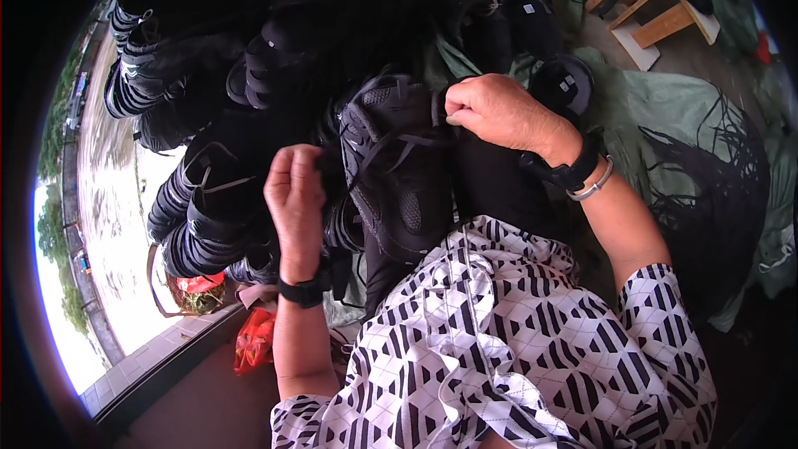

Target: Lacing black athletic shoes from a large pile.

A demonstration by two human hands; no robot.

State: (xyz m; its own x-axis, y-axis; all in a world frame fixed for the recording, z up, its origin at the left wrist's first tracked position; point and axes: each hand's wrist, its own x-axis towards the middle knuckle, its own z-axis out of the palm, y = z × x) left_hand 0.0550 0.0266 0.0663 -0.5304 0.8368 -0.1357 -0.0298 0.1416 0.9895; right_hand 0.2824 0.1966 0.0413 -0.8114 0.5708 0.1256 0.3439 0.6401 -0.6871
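Note:
A black shoe (pixel 399 170) lies on my lap, its toe toward me. A dark shoelace (pixel 407 145) crosses loosely over its front, with strands leading out to both sides. At the left of the shoe, my left hand (pixel 295 187) is raised with its fingers pinched together on one side of the lace; the fingertips are partly lost against the dark pile. My right hand (pixel 503 112) is closed to the right of the shoe's collar, pinching the other side of the lace. The lace ends are hard to make out against the black.
Black shoes (pixel 220 224) are stacked in rows at the left and ahead. A bundle of black laces (pixel 706 166) lies on green sacking (pixel 665 96) at the right. A wooden stool (pixel 657 25) stands far right. A red plastic bag (pixel 255 339) sits by the ledge at the left.

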